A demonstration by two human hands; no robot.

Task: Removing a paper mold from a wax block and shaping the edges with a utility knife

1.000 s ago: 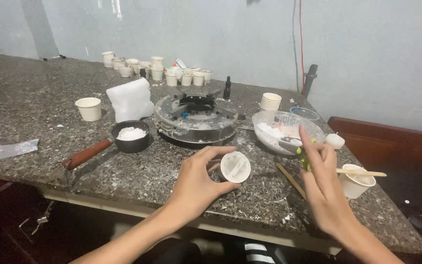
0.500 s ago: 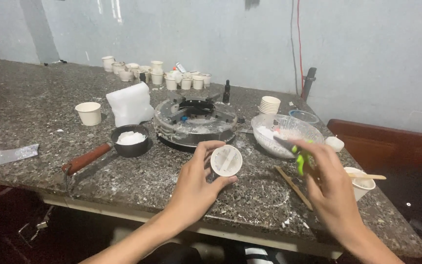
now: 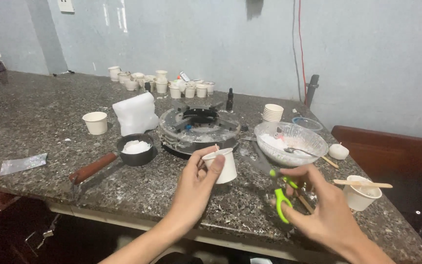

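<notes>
Left hand [image 3: 196, 188] grips a small white paper cup [image 3: 223, 165] in front of the gas burner [image 3: 199, 128]; right hand [image 3: 326, 210] clasps green-handled scissors [image 3: 275, 183] beside it

On the speckled granite table [image 3: 35, 122] in front of me sits a round gas burner [image 3: 199, 128]. Just left of it stands a small black pan [image 3: 135, 149] holding white flakes, its reddish-brown handle pointing toward the table's near edge. Behind the pan leans a white plastic bag [image 3: 135, 112], and a lone paper cup [image 3: 95, 122] stands to its left. A clear glass bowl [image 3: 291, 143] with a spoon in it sits right of the burner, a stack of paper cups [image 3: 272, 113] behind it. More little cups [image 3: 162, 83] cluster by the blue wall [image 3: 367, 58]. At far right, a cup with a wooden stick across it [image 3: 362, 191].
</notes>
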